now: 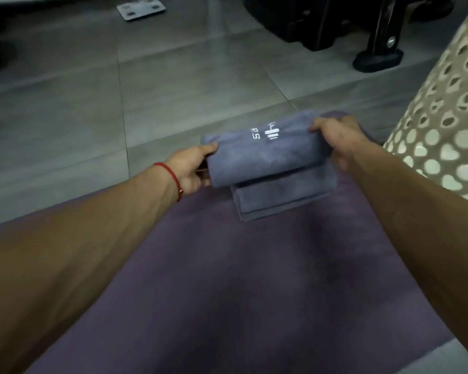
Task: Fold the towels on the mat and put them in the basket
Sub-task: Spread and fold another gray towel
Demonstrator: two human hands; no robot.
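Note:
A grey-blue towel (265, 155) with a white logo is folded into a thick bundle and held just above the purple mat (227, 279). My left hand (192, 168) grips its left end, and my right hand (335, 139) grips its right end. Beneath it, a lower part of grey-blue towel (276, 201) lies flat on the mat; whether it belongs to the held towel or is a separate one I cannot tell. The beige basket (443, 130) with round holes stands at the right edge, next to my right forearm.
Grey floor tiles (173, 85) stretch beyond the mat. A white flat scale (141, 8) lies at the far left of the floor. Dark equipment with a black foot (376, 58) stands at the back right.

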